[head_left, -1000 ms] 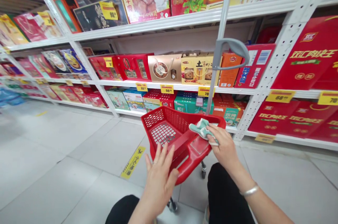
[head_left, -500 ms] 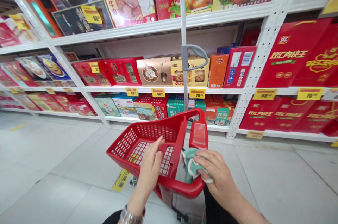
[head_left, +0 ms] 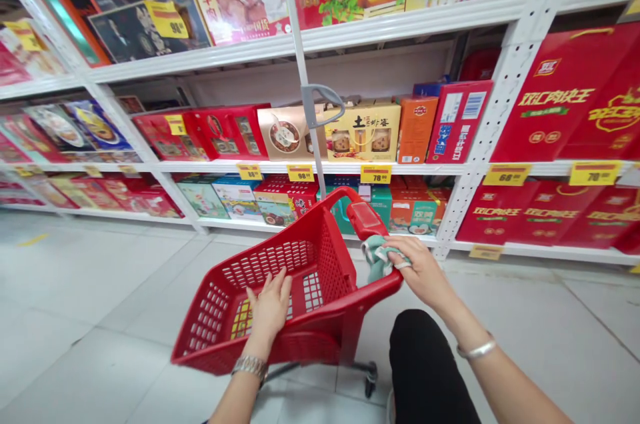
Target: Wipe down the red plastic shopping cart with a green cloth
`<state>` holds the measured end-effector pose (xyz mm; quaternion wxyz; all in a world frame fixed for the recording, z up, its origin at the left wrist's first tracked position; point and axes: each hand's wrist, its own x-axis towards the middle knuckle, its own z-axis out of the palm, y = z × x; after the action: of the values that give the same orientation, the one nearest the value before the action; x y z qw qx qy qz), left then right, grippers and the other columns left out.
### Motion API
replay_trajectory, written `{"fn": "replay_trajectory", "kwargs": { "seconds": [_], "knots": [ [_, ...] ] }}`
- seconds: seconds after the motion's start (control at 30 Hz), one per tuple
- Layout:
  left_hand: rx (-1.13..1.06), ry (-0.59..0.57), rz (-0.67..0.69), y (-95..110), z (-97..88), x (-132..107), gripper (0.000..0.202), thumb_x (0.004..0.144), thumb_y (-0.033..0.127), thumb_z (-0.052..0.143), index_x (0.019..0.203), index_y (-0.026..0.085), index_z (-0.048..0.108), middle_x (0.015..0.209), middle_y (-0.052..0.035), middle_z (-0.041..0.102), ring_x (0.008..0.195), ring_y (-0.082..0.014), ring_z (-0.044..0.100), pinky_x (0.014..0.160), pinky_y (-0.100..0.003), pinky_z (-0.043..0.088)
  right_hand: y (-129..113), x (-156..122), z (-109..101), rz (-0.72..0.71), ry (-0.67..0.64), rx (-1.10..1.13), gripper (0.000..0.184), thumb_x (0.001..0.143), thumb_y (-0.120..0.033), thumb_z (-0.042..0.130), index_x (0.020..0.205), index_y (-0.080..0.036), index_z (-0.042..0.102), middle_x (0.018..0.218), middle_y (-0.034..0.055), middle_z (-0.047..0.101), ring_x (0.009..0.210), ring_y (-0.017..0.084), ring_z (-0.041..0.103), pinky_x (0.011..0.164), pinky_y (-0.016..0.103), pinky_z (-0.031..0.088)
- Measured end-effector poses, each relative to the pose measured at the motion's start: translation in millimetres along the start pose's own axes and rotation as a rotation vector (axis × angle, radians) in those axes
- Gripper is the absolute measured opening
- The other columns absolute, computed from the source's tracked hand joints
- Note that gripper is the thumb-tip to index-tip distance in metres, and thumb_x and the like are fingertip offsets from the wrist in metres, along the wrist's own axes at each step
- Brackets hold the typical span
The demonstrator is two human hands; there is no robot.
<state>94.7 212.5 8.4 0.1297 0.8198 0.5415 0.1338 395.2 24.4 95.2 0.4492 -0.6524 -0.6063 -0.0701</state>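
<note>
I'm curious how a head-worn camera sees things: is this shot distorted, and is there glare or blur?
In the head view, wide-angle distortion makes the white shelf upright lean sharply and stretches the red shopping basket; a small glare spot shines high on the upright, the pale floor has a soft sheen, and the far-left boxes look softer.
</note>
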Motion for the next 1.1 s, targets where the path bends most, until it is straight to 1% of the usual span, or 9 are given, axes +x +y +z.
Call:
{"fn": "replay_trajectory", "kwargs": {
  "seconds": [0.13,0.27,0.37,0.47,0.6,0.67,0.77,0.87,1.1],
  "knots": [
    [-0.083,0.115,-0.084,23,3.4,-3,0.049,0.102,0.034,0.028,0.136,0.022,0.061,0.140,-0.0118,0.064,0.135,-0.0268,0.055,0.121,-0.066,0.016,-33,-24,27,-0.065,0.013,-0.102,0.020,0.099,-0.027,0.052,0.107,-0.025,0.071,0.110,0.0076,0.074,0.102,0.025,0.063,0.088,0.041,0.047],
    [-0.149,0.067,-0.064,51,9.9,-6,0.050,0.102,0.034,0.027,0.139,0.021,0.058,0.141,-0.0121,0.063,0.133,-0.0263,0.057,0.122,-0.065,0.014,-61,-55,98,-0.189,-0.127,-0.064,0.019,0.098,-0.018,0.054,0.107,-0.024,0.069,0.110,0.0080,0.073,0.105,0.024,0.060,0.088,0.038,0.046],
    [-0.181,0.006,-0.013,63,12.3,-13,0.050,0.102,0.033,0.027,0.140,0.021,0.057,0.143,-0.0117,0.061,0.136,-0.0268,0.054,0.122,-0.067,0.014,-64,-64,133,-0.221,-0.173,-0.100,0.019,0.097,-0.016,0.053,0.096,-0.022,0.070,0.086,0.0057,0.071,0.081,0.021,0.059,0.073,0.034,0.047],
    [-0.121,0.037,0.037,47,6.9,-24,0.048,0.101,0.034,0.032,0.141,0.022,0.057,0.146,-0.0105,0.059,0.144,-0.0291,0.044,0.122,-0.068,0.009,-48,-46,116,-0.155,-0.037,-0.059,0.023,0.100,-0.018,0.047,0.100,-0.021,0.069,0.083,0.0061,0.069,0.076,0.020,0.059,0.071,0.033,0.048],
    [0.083,0.139,-0.039,-9,-3.9,-45,0.050,0.099,0.035,0.036,0.143,0.018,0.055,0.148,-0.0131,0.056,0.148,-0.0338,0.036,0.119,-0.073,0.004,5,15,52,-0.031,0.274,-0.134,0.024,0.101,-0.029,0.047,0.107,-0.022,0.070,0.097,0.0093,0.073,0.091,0.024,0.063,0.083,0.038,0.049],
    [0.155,0.146,-0.101,-35,-3.0,-56,0.051,0.099,0.034,0.037,0.143,0.017,0.055,0.148,-0.0141,0.056,0.148,-0.0356,0.037,0.118,-0.075,0.007,34,45,37,-0.010,0.294,-0.184,0.026,0.099,-0.031,0.048,0.106,-0.021,0.071,0.100,0.0107,0.073,0.093,0.026,0.063,0.086,0.040,0.049],
    [0.223,0.115,-0.135,-56,8.2,-72,0.049,0.097,0.033,0.040,0.140,0.020,0.059,0.147,-0.0133,0.057,0.145,-0.0351,0.042,0.119,-0.071,0.013,61,69,50,-0.011,0.095,-0.238,0.024,0.096,-0.025,0.049,0.095,-0.021,0.072,0.105,0.0117,0.075,0.101,0.028,0.062,0.091,0.043,0.047],
    [0.243,0.081,-0.123,-51,22.1,-85,0.047,0.096,0.035,0.043,0.137,0.020,0.062,0.141,-0.0140,0.062,0.141,-0.0348,0.047,0.121,-0.069,0.009,56,63,86,-0.013,-0.088,-0.312,0.021,0.093,-0.018,0.052,0.093,-0.021,0.073,0.114,0.0107,0.074,0.118,0.029,0.057,0.099,0.045,0.041],
    [0.130,0.085,-0.145,-20,34.9,-91,0.043,0.098,0.039,0.042,0.129,0.025,0.068,0.134,-0.0101,0.068,0.132,-0.0324,0.056,0.121,-0.068,0.007,-34,-24,158,-0.101,-0.432,-0.280,0.012,0.095,-0.023,0.060,0.088,-0.020,0.069,0.096,0.0060,0.073,0.107,0.024,0.057,0.099,0.041,0.034]
  ]
}}
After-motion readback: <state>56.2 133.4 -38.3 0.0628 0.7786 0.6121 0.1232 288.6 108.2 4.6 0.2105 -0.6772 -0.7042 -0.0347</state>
